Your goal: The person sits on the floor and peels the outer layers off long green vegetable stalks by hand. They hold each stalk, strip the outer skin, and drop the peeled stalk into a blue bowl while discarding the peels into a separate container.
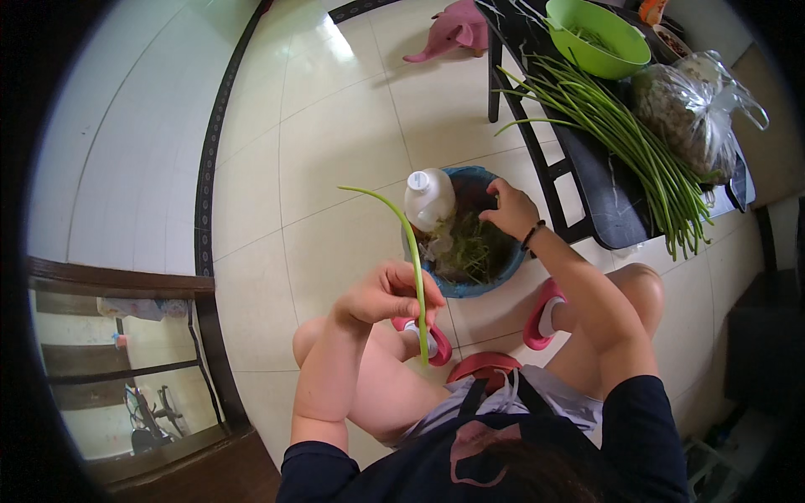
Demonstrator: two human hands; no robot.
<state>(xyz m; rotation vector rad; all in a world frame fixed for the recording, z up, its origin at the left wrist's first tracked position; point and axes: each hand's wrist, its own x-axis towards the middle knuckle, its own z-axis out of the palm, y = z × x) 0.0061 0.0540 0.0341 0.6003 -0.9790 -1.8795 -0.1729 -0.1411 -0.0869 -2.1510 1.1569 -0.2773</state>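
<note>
My left hand (396,294) pinches a long green vegetable stem (412,251) between thumb and fingers, its thin tip curving up to the left. Over the far right side of a bin (468,292) lined with a blue bag is my right hand (512,210). Its thumb and fingers are apart, and I see nothing between them. Inside the bin lie green plant scraps (471,251) and a white plastic bottle (431,200) with a white cap. A bundle of similar green stems (619,132) lies on the black marble-patterned table (619,214) to the right.
On the table stand a light green plastic basin (619,53) with green pieces inside and a tied clear plastic bag (692,113) of brownish contents. A pink elephant-shaped stool (462,28) is on the tiled floor (339,132). Beneath me is a red stool (481,364).
</note>
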